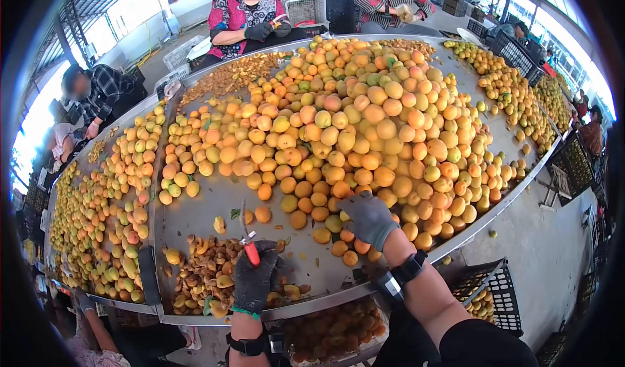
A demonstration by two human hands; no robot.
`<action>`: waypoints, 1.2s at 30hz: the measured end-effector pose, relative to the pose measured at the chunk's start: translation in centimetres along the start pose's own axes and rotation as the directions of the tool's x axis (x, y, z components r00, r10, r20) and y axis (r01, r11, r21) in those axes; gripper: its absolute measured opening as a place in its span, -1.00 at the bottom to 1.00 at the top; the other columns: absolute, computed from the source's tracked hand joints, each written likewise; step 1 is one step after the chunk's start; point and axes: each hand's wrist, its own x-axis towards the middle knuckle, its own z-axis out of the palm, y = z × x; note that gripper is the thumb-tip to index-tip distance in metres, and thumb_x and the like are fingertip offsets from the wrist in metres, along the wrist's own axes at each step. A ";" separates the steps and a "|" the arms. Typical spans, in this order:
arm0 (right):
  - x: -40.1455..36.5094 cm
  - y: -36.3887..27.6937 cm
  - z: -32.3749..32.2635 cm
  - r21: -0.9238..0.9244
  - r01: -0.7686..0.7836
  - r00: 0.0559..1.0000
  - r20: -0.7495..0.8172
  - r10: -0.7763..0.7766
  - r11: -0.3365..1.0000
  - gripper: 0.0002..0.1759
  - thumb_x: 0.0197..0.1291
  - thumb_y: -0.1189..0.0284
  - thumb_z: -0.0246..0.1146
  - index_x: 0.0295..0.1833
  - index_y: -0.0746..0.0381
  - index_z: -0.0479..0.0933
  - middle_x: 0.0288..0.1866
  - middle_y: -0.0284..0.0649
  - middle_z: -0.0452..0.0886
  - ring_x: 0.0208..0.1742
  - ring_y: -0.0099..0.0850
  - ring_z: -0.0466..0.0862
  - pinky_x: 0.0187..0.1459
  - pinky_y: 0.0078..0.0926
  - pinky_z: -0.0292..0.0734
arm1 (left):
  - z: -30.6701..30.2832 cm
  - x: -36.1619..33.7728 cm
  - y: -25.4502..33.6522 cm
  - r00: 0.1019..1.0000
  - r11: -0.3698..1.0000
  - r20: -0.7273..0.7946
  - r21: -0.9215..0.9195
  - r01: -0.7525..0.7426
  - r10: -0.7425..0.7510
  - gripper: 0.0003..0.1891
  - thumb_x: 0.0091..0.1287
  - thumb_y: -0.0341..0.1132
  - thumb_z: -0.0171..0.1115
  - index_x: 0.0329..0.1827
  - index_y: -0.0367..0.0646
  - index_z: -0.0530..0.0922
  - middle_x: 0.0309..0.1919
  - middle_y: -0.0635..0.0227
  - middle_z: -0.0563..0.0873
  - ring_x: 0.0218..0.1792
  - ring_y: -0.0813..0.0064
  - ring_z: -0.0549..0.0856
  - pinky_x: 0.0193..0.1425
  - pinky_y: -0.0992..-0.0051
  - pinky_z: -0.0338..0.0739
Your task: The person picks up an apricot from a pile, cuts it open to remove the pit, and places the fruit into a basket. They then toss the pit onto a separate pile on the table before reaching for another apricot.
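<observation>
My left hand, in a dark glove, is closed around the red handle of a small knife. Its thin curved blade points up, away from me. Below and left of that hand lies a heap of split apricot pieces. My right hand, in a grey glove, reaches to the near edge of a big pile of whole apricots. Its fingers look apart and touch fruit there; their undersides are hidden. Loose apricots sit between the two hands.
A raised rim borders the metal table, and a divider separates more apricots at left. A crate of fruit pieces stands below the near edge, a black crate to the right. Several people sit around the table.
</observation>
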 end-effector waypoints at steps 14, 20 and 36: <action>-0.5 -6.1 -0.7 0.919 0.032 0.944 -0.157 -0.291 -0.393 -0.48 0.22 0.49 0.24 0.31 0.27 0.37 0.21 -0.26 0.50 0.25 -0.44 0.49 0.29 -0.49 0.33 | 2.2 -2.2 1.3 0.987 0.997 0.144 -0.043 -0.070 0.076 -0.66 0.29 -0.40 0.30 0.11 -0.12 0.49 -0.42 0.43 0.67 -0.51 0.70 0.58 -0.42 0.64 0.48; -0.8 -7.6 -1.1 0.985 -0.042 0.940 -0.018 -0.341 -0.169 -0.46 0.19 0.49 0.30 0.29 0.28 0.38 0.08 -0.23 0.56 0.09 -0.46 0.56 0.19 -0.46 0.42 | 1.2 -2.5 1.1 0.962 0.986 0.252 0.107 -0.131 0.101 -0.67 0.25 -0.32 0.36 0.03 -0.14 0.50 -0.41 0.43 0.62 -0.42 0.67 0.60 -0.35 0.52 0.52; -1.6 -8.8 -2.4 0.996 -0.067 0.925 0.084 -0.371 0.059 -0.70 0.18 0.52 0.35 0.03 0.27 0.51 -0.06 -0.34 0.57 -0.03 -0.63 0.52 0.02 -0.61 0.46 | 1.9 -2.2 0.8 0.906 0.817 0.106 0.398 -0.417 0.411 -0.55 0.23 -0.28 0.38 0.10 -0.20 0.41 -0.24 0.10 0.66 -0.22 0.23 0.70 -0.15 0.33 0.58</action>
